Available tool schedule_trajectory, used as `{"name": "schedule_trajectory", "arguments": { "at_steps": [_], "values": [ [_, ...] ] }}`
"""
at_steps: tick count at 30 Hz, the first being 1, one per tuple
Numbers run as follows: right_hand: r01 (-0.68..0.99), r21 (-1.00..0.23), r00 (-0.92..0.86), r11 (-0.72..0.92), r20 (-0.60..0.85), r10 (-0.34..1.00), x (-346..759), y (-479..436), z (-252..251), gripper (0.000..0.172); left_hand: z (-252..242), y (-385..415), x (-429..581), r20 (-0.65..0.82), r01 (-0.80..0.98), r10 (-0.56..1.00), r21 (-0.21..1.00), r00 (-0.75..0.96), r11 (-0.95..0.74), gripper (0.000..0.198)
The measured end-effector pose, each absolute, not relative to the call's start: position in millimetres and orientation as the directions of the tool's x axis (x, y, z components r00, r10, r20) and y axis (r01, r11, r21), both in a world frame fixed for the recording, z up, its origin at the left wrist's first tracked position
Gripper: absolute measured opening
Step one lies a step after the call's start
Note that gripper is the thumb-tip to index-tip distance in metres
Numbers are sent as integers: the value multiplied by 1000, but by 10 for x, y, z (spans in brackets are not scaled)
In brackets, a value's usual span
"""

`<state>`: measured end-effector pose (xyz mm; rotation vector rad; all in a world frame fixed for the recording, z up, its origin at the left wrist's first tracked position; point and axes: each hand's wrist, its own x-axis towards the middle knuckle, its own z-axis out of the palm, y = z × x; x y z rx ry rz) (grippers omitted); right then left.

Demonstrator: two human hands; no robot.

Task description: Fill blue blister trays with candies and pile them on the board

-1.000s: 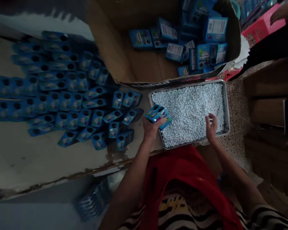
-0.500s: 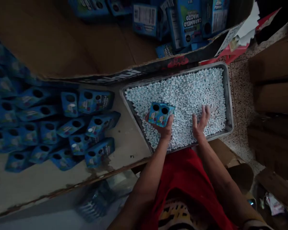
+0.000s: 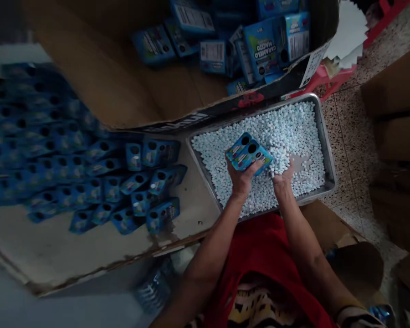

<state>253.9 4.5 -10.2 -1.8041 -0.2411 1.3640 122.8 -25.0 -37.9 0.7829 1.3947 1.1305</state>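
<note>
Raised since half a second ago, a heap of pale pellets (image 3: 279, 157) now fills the right hand (image 3: 284, 176), whose fingers were spread earlier. From my remote post, I see that hand cupped under its load beside two blue boxes (image 3: 248, 157), gripped in the left hand (image 3: 241, 181) over a pellet-filled metal tray (image 3: 330, 159) near the frame's center. Upright packs (image 3: 112, 189) stand clustered at left on a pale desk (image 3: 191, 209), stained and chipped along its edge. Across the top, an open carton (image 3: 89, 68) holds jumbled packs (image 3: 264, 50). Speckled floor tiles (image 3: 345, 123) and brown cartons (image 3: 392, 82) line the dim room's right side.
</note>
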Motion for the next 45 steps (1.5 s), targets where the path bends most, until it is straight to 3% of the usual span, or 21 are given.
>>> {"name": "schedule_trajectory", "arguments": {
  "at_steps": [4, 6, 9, 12, 15, 19, 22, 27, 37, 41, 45],
  "values": [
    [-324, -697, 263, -640, -716, 647, 2504, 132, 294, 67, -372, -159, 573, -76, 182, 994, 979, -74, 88, 87],
    [-412, -712, 216, -569, -683, 698, 2445, 132, 511, 61, -392, -118, 416, -13, 321, 999, 947, 52, -5, 84],
    [-428, -767, 228, -478, -604, 764, 2308, 144, 765, 50, -372, -84, 363, 26, 391, 990, 917, 137, -78, 82],
    [-328, -826, 247, -458, -543, 803, 2164, 188, 895, 48, -290, -68, 366, 34, 415, 985, 904, 170, -103, 79],
    [-228, -856, 244, -464, -511, 824, 2056, 238, 945, 56, -213, -65, 339, -26, 436, 987, 899, 158, -46, 79],
    [-256, -880, 230, -401, -459, 858, 1968, 300, 956, 53, -173, -120, 315, -92, 431, 995, 900, 23, 73, 79],
    [-284, -899, 183, -334, -392, 902, 1927, 320, 933, 46, -176, -206, 326, -89, 393, 995, 917, 40, 66, 80],
    [-171, -920, 75, -352, -368, 927, 1889, 294, 902, 59, -239, -316, 340, -84, 363, 996, 929, 39, 65, 73],
    [-98, -956, -64, -278, -272, 960, 1812, 261, 764, 67, -378, -291, 311, 110, 288, 990, 949, 88, -131, 64],
    [46, -977, -269, -206, -211, 940, 1897, 153, 865, 62, -425, -250, 210, 100, 239, 990, 963, 101, -122, 64],
    [373, -922, -252, -103, -207, 945, 2245, 513, 647, 50, -482, -268, 38, -79, 229, 985, 973, 156, 42, 65]
  ]
}}
